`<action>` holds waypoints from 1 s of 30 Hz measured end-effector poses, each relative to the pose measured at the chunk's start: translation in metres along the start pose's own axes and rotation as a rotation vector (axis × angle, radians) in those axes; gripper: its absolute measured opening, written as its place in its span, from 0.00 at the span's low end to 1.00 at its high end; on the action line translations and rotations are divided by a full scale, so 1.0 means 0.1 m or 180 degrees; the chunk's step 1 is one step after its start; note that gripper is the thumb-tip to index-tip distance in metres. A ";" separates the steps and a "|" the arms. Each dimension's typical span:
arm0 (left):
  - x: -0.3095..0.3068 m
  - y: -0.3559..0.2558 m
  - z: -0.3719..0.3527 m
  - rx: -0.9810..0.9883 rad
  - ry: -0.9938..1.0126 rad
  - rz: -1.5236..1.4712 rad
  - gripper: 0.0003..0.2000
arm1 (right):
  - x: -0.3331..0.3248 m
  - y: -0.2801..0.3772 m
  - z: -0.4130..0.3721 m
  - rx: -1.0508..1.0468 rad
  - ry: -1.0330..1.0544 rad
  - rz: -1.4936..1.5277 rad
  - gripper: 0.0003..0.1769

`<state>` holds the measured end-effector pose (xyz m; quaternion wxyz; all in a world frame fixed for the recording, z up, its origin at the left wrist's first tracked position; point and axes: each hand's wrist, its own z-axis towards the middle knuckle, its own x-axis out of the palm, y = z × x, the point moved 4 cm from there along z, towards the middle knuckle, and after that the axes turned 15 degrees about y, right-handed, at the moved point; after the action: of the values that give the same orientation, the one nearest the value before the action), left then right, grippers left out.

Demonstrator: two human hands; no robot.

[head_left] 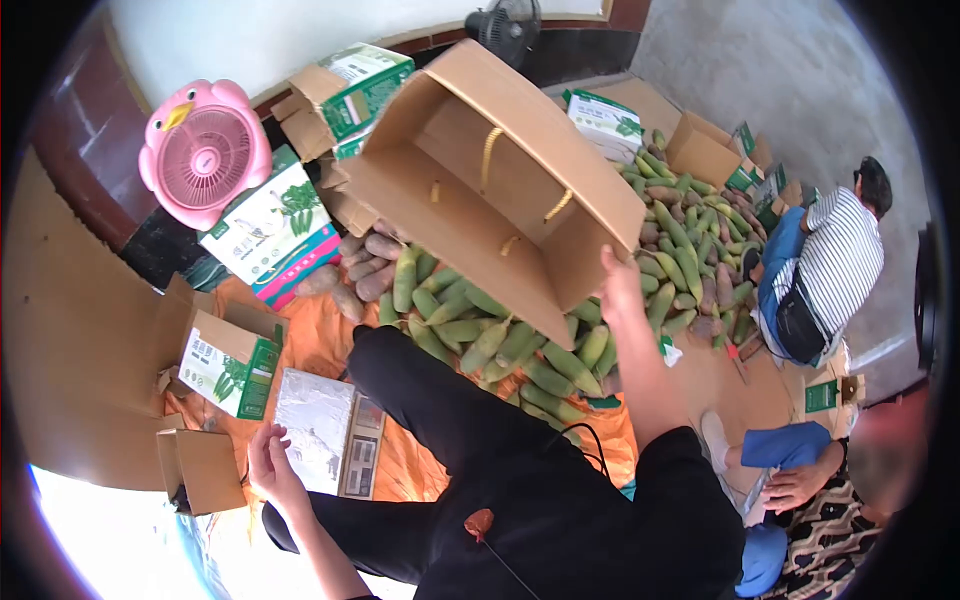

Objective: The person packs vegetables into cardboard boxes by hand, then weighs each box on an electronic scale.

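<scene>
An open cardboard box [455, 155] is held up in front of me, tilted, its inside facing me and yellow rope loops showing within. My right hand [620, 285] grips its lower right edge. Beneath and beyond the box lies a big heap of long green radishes [545, 375], with several muddy brown-purple ones [370, 265] at the left. My left hand [272, 468] is raised with nothing in it, its fingers loosely bent and apart. It is nearest the left side of a digital scale [315, 425] with a silvery top.
An orange sheet [410, 465] lies under the heap. Printed cartons [232, 365] and a small brown box [200, 470] stand left. A pink fan [205, 150] rests by a white-green carton [270, 225]. Right are a person in a striped shirt [840, 245] and another person's hand [795, 490].
</scene>
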<state>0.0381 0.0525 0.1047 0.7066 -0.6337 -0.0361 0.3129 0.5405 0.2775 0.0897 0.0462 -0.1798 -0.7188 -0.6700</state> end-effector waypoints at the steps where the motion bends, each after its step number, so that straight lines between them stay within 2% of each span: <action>1: 0.05 -0.42 -0.01 0.0537 0.0091 0.0019 0.11 | 0.26 -0.02 0.05 -0.0153 0.0172 0.0147 0.18; 2: 0.10 -0.81 -0.03 0.1077 0.0186 0.0047 0.11 | 0.54 -0.04 0.09 -0.0309 0.0344 0.0298 0.18; 4: 0.21 -1.36 -0.07 0.1692 0.0453 -0.0121 0.13 | 1.17 -0.01 0.02 -0.0351 0.0404 0.0460 0.20; 6: 0.41 -1.77 -0.02 0.1757 0.0757 -0.0722 0.19 | 1.66 -0.29 0.18 -0.1059 0.0630 0.0400 0.22; 8: 0.67 -2.03 0.18 0.1540 0.0780 -0.1059 0.26 | 2.24 -0.47 0.03 -0.1199 0.0840 0.1035 0.23; 10: 0.78 -1.99 0.47 0.1081 0.0936 -0.1567 0.35 | 2.71 -0.49 -0.30 -0.1415 0.0887 0.0931 0.23; 12: 0.79 -1.87 0.76 0.0793 0.0580 -0.1879 0.37 | 3.04 -0.87 -0.51 -0.0913 0.1274 0.0720 0.22; 13: 0.74 -1.81 0.88 0.0698 0.0425 -0.1972 0.38 | 3.13 -0.77 -0.77 -0.1177 0.1277 0.0700 0.21; 14: 0.70 -1.79 0.96 0.0635 0.0118 -0.2084 0.34 | 3.22 -0.66 -1.03 -0.1457 0.1273 0.0684 0.20; 16: 0.61 -1.83 1.02 0.0669 0.0160 -0.2293 0.30 | 3.38 -0.97 -1.31 -0.1245 0.1683 0.0174 0.20; 17: 0.52 -1.69 1.07 0.0727 -0.0421 -0.2305 0.22 | 3.40 -1.09 -1.47 -0.0998 0.2247 0.0109 0.25; 18: 0.45 -1.56 1.06 0.0667 -0.0482 -0.2273 0.22 | 3.41 -1.06 -1.57 -0.0919 0.2291 0.0107 0.25; 20: 0.23 -1.34 1.04 0.0767 -0.0753 -0.2071 0.20 | 3.50 -1.03 -1.75 -0.1060 0.2701 0.0261 0.35; 21: 0.13 -1.25 1.02 0.0720 -0.0974 -0.2101 0.18 | 3.49 -1.12 -1.83 -0.0685 0.3016 -0.0009 0.44; 22: 0.01 -1.12 1.01 0.0670 -0.1044 -0.2076 0.18 | 3.45 -1.17 -1.86 -0.0615 0.3074 -0.0015 0.44; 24: -0.28 -0.88 0.97 0.0523 -0.1110 -0.1606 0.18 | 3.43 -1.24 -1.95 -0.1088 0.3864 -0.1044 0.47; 25: -0.39 -0.87 0.91 0.0319 -0.1208 -0.1422 0.18 | 3.38 -1.38 -1.93 -0.1033 0.4183 -0.1212 0.47; 26: -0.53 -0.78 0.86 0.0284 -0.1284 -0.1375 0.18 | 3.28 -1.52 -1.86 -0.0813 0.4354 -0.1256 0.41; 27: -0.66 -0.66 0.83 0.0148 -0.0998 -0.1157 0.17 | 3.18 -1.37 -1.76 -0.0395 0.4331 -0.0950 0.32; 28: -0.75 -0.55 0.79 0.0002 -0.0698 -0.0967 0.16 | 3.04 -1.15 -1.62 -0.0321 0.4206 -0.0896 0.25; 29: -0.80 -0.47 0.73 -0.0177 -0.0580 -0.0799 0.16 | 2.91 -0.99 -1.44 -0.0333 0.4066 -0.0683 0.24; 30: -0.83 -0.40 0.67 -0.0220 -0.0572 -0.0813 0.16 | 2.76 -0.85 -1.21 -0.0615 0.3765 -0.0768 0.19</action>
<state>-0.0424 0.0701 0.1833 0.7123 -0.6173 -0.1902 0.2745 0.2347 0.2096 0.1059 0.3448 0.3019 -0.5225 -0.7190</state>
